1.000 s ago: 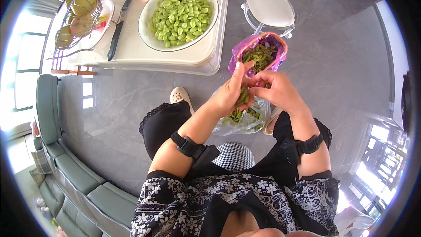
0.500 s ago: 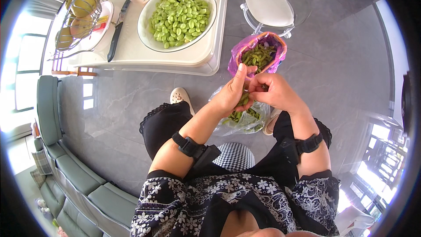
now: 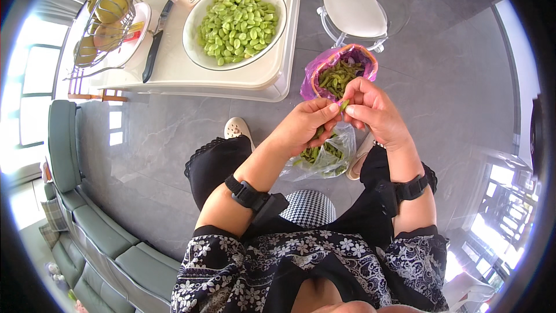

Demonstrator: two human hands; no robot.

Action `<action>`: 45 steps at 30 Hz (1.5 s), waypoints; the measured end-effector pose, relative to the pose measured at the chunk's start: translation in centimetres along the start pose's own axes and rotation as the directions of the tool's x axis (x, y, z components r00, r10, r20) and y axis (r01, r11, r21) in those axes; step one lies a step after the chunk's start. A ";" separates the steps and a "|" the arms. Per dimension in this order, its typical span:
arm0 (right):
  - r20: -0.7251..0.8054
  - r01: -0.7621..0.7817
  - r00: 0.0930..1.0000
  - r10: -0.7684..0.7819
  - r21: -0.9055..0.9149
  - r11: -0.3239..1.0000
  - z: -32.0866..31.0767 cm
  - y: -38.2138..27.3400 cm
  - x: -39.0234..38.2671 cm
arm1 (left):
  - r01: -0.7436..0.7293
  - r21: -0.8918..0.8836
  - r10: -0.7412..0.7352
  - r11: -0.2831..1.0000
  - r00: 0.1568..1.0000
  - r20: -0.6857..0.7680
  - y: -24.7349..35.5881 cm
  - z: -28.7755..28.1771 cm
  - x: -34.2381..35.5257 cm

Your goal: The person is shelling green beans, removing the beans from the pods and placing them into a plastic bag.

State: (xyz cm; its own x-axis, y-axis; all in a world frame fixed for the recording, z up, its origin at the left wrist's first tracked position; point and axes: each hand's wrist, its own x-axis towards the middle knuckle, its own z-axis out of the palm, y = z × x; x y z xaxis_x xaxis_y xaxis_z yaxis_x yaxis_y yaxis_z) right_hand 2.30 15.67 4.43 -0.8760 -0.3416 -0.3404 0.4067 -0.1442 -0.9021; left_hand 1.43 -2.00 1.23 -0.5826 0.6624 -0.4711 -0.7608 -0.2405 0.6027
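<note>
above the clear bag (image 3: 330, 159), the fingers of the left hand (image 3: 304, 124) and right hand (image 3: 373, 110) pinch one green pod (image 3: 344, 105) between their tips.

A home living room: green sofa (image 3: 87, 220), low table (image 3: 231, 75), fruit basket (image 3: 104, 17).

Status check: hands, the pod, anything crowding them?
Left hand and right hand both pinching one green pod. Purple bag just beyond, clear bag beneath. Nothing blocking.
</note>
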 end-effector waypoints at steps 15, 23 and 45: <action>-0.169 0.113 0.982 -0.082 0.183 0.977 1.2 1.0 0.3 | -0.056 -0.195 0.061 0.979 0.998 0.016 -1.2 0.5 0.4; -0.229 0.209 0.959 -0.166 0.178 0.962 1.7 1.5 0.6 | -0.037 -0.240 0.038 0.970 0.999 0.001 -0.9 1.4 0.2; 0.039 -0.159 0.987 0.154 0.240 0.958 0.5 1.7 0.7 | -0.252 0.432 0.336 0.866 0.933 -0.129 -0.6 0.2 0.0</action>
State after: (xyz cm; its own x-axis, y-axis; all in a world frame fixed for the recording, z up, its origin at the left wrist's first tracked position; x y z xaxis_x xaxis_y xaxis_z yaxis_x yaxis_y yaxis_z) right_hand 2.50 14.73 2.78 -0.7922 -0.3956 -0.4647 0.5909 -0.3071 -0.7460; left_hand 1.94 -1.74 1.05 -0.8357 0.4461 -0.3203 -0.3887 -0.0685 0.9188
